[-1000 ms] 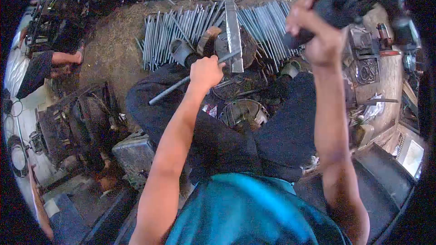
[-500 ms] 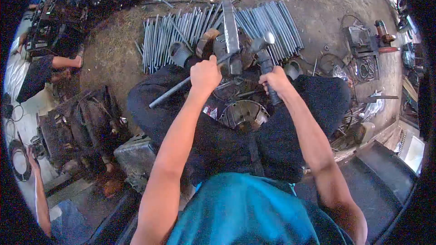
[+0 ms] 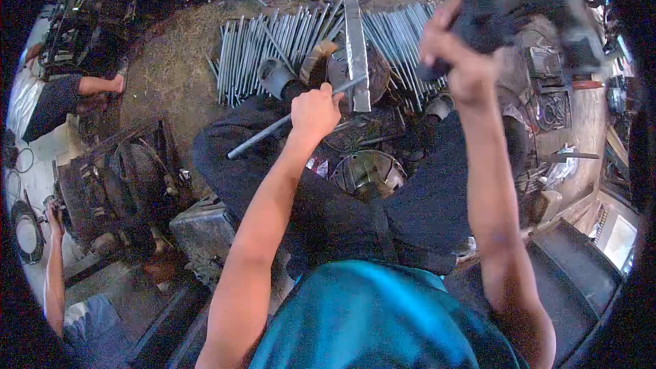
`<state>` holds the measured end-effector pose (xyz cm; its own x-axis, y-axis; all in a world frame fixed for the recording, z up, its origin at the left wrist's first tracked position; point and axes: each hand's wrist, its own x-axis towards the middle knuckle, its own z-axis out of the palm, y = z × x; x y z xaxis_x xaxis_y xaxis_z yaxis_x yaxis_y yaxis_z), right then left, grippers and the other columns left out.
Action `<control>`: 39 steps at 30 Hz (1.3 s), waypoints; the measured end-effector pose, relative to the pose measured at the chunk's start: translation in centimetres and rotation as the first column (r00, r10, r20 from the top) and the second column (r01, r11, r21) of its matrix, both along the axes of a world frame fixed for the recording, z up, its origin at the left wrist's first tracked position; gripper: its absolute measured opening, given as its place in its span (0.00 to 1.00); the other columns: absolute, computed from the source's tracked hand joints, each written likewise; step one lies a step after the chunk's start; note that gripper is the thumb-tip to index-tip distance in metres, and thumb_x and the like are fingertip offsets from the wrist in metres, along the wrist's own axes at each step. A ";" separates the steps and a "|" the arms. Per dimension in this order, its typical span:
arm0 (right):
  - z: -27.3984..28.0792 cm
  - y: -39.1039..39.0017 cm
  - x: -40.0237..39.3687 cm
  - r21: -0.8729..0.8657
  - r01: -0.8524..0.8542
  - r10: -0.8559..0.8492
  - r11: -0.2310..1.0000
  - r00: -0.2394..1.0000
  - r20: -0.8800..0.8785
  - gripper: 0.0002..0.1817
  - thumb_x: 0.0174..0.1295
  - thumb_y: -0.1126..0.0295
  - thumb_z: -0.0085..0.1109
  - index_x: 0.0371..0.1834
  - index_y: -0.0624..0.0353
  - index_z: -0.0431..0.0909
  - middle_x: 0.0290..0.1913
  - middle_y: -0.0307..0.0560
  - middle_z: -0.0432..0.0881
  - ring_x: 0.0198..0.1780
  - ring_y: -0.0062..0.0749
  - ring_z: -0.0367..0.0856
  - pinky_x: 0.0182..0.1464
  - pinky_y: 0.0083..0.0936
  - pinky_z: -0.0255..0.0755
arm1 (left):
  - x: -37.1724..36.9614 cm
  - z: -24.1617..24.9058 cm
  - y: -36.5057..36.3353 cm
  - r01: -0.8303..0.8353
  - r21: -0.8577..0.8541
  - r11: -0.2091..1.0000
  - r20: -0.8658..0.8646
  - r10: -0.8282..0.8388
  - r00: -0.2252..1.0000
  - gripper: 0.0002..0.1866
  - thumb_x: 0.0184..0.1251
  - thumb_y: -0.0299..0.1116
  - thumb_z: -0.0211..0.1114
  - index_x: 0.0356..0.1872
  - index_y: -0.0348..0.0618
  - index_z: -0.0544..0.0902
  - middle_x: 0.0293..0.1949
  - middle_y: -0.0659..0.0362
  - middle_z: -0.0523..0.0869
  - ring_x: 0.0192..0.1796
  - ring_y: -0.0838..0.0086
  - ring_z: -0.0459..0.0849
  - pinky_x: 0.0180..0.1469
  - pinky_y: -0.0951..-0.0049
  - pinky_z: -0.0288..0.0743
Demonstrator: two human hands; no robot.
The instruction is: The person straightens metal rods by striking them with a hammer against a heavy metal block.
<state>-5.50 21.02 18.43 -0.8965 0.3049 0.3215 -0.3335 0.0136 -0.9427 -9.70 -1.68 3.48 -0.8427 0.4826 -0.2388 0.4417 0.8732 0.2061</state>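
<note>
My left hand (image 3: 315, 113) is closed round a grey metal rod (image 3: 263, 139). The rod slants, its far end resting on or just over a long flat steel bar (image 3: 357, 55) in front of me. My right hand (image 3: 465, 61) is raised at the upper right, its fingers wrapped round the dark handle of a hammer (image 3: 482, 24). Motion smears the hammer, and its head cannot be made out clearly. Beyond the steel bar lie many similar metal rods (image 3: 273, 48) in two spread rows. A round dark metal part (image 3: 369, 172) sits between my legs.
A grey metal cup-like piece (image 3: 275, 78) stands left of the bar. At the left, another person's hand (image 3: 55, 217) is near a round dark-rimmed object (image 3: 27, 232). Dark machinery (image 3: 119, 184) stands left of my knee. A wooden edge (image 3: 567, 198) runs along the right.
My right hand has swung the hammer up and to the right, away from the steel bar. My left hand and its rod have barely moved.
</note>
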 end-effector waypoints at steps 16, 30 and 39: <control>-5.5 0.6 3.2 0.009 0.012 -0.015 1.000 0.767 0.642 0.06 0.45 0.78 0.64 0.23 0.65 0.75 0.18 0.42 0.77 0.16 0.26 0.74 0.21 0.26 0.66 | 0.2 0.3 -0.4 0.004 0.018 1.000 -0.015 -0.003 1.000 0.11 0.65 0.41 0.62 0.36 0.44 0.79 0.28 0.46 0.86 0.34 0.49 0.87 0.38 0.50 0.80; -9.5 -1.0 3.2 0.036 0.107 -0.112 0.994 0.935 0.337 0.13 0.53 0.77 0.61 0.41 0.65 0.70 0.26 0.46 0.78 0.26 0.29 0.78 0.28 0.24 0.72 | 1.0 -1.2 -0.4 -0.008 0.027 1.000 -0.124 0.011 0.992 0.13 0.66 0.43 0.62 0.36 0.44 0.78 0.24 0.48 0.85 0.28 0.51 0.87 0.32 0.52 0.80; -17.7 0.2 7.7 0.065 -0.107 0.001 0.992 0.521 0.853 0.04 0.43 0.78 0.60 0.22 0.66 0.75 0.17 0.42 0.77 0.14 0.28 0.74 0.20 0.29 0.70 | 1.4 -0.2 0.2 -0.023 0.022 0.999 -0.089 0.025 0.996 0.14 0.67 0.43 0.59 0.41 0.43 0.78 0.29 0.47 0.86 0.34 0.50 0.87 0.36 0.50 0.80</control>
